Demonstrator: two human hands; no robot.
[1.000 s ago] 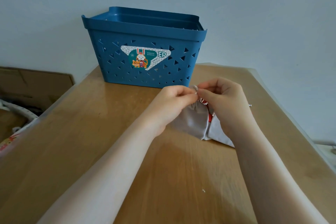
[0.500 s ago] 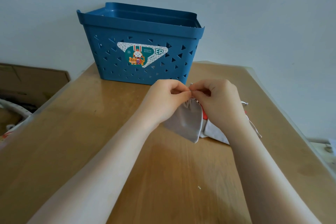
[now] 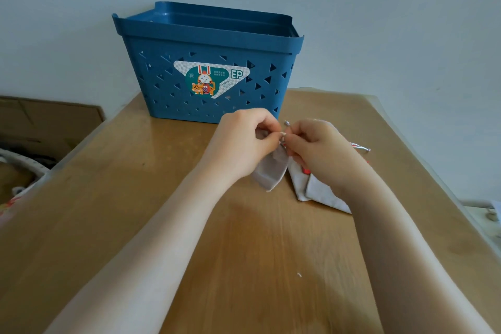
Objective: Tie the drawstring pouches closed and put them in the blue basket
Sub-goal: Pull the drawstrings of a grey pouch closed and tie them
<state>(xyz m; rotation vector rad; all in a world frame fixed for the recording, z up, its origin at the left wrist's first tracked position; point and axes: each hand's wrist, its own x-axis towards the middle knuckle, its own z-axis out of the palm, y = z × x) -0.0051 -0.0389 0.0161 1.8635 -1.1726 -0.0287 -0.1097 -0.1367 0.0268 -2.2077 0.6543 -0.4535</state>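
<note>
**Both hands pinching the pouch cord at centre frame**

I see my left hand and right hand meeting just right of centre, fingers curled, each pinching the drawstring at the mouth of a grey pouch. The cord is thin and mostly hidden between the fingertips, so I can't say for sure whether a knot has formed yet. The pouch hangs from the pinch with its lower corner down near the wooden table.

Just to the right, partly under my right wrist, lie more pouches, grey with a bit of red showing, and a loose cord end trails toward the right edge. The blue basket stands directly behind the hands at upper centre, close to them.

I judge the pouch light, limp and flat: it will fold wherever it is gripped. The gathered neck is the sensible hold, since the cord itself is fine and likely to slip out of a loose pinch.
</note>
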